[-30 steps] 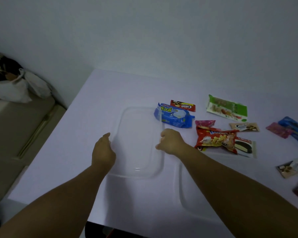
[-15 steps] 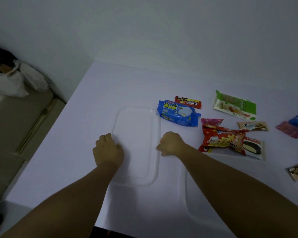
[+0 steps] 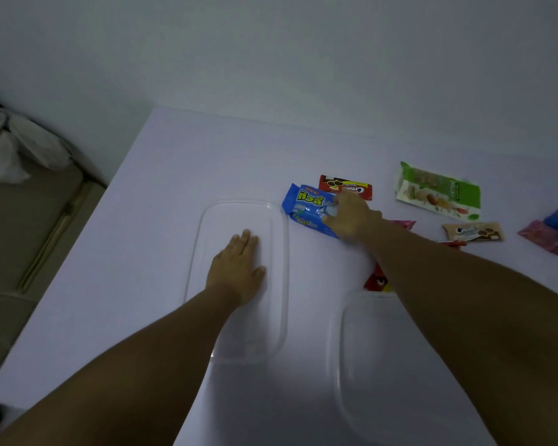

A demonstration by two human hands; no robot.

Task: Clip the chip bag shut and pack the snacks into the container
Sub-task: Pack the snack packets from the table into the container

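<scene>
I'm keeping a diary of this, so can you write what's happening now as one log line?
left hand: flat in clear container | right hand: on blue snack pack | packed: nothing yet

Clear smooth plastic container; glossy foil-like blue snack pack.

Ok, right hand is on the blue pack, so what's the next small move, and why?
Probably close the fingers on the blue pack and carry it left into the container. The right hand already lies on it, and the left hand rests flat inside the container, which adjoins the pack.
</scene>
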